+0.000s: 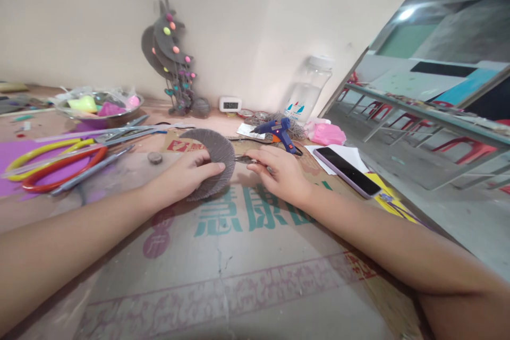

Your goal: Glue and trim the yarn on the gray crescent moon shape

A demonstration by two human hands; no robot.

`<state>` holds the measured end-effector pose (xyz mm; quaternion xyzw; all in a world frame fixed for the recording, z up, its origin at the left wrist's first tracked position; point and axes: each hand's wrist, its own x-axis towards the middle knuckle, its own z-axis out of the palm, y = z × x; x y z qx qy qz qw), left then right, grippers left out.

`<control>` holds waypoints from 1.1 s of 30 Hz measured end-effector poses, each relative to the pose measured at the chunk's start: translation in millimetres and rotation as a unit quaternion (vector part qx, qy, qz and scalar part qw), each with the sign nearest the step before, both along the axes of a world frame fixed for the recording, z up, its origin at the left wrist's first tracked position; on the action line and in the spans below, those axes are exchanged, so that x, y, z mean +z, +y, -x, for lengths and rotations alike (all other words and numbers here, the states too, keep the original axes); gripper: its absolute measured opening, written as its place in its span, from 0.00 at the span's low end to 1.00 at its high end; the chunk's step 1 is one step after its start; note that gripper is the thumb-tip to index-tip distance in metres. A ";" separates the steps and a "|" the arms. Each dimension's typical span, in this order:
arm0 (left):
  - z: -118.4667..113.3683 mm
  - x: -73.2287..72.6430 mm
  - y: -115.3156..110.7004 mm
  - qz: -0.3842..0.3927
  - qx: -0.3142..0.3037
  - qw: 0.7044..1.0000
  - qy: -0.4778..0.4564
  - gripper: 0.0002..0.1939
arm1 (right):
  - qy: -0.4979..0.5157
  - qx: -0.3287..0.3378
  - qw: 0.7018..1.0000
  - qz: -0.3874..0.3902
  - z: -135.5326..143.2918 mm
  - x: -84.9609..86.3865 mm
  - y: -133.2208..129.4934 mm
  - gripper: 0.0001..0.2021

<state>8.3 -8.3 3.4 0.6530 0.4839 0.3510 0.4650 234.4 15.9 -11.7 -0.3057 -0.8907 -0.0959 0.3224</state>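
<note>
My left hand point(191, 172) is closed around the inner side of a grey crescent moon point(225, 156) wrapped in yarn, with its thumb pressed on the front. The crescent is held up over the cardboard, opening to the left. At its right edge, my right hand point(277, 172) pinches a small dark metal tool point(244, 159). The tool's tip points at the crescent's outer edge; whether they touch I cannot tell. My fingers hide most of the tool, so its kind is unclear. A small round grey piece point(154, 158) lies left of my left hand.
Printed cardboard point(191, 281) covers the table. Yellow-handled scissors point(16, 164) and red-handled scissors point(32, 186) lie left, near a bowl point(71, 111). Behind stand a decorated moon ornament point(163, 45), a timer point(230, 104) and a bottle point(308, 87). A blue glue gun point(281, 133) and phone point(346, 170) lie right.
</note>
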 end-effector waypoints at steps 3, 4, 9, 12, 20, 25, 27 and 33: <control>-0.5 1.1 -1.1 0.012 0.003 1.000 -0.008 0.11 | 0.006 0.007 1.000 -0.010 0.0 0.0 0.0 0.12; -0.5 1.4 -1.2 0.014 0.004 1.000 -0.012 0.11 | 0.007 0.009 1.000 -0.011 0.0 0.1 0.1 0.12; -1.4 3.3 -1.5 0.017 0.010 1.000 -0.015 0.10 | 0.006 0.012 1.000 0.001 -0.1 0.8 0.2 0.12; -2.4 3.7 -1.3 0.010 0.007 1.000 -0.009 0.11 | 0.014 0.007 1.000 0.024 -0.1 0.4 0.2 0.12; -1.0 1.6 -1.1 -0.012 0.058 0.998 0.030 0.14 | 0.097 -0.011 0.988 0.122 3.2 1.3 -3.5 0.14; 0.9 -4.1 2.4 -0.027 -0.008 0.998 0.049 0.14 | 0.218 -0.017 0.907 0.361 20.5 6.7 -12.8 0.12; 0.5 -6.4 3.7 -0.060 -0.055 0.995 0.061 0.15 | 0.213 0.008 0.888 0.409 25.7 7.6 -15.5 0.11; -1.2 -6.8 1.9 -0.137 -0.055 0.978 0.149 0.19 | 0.173 0.037 0.895 0.409 26.6 2.2 -16.1 0.14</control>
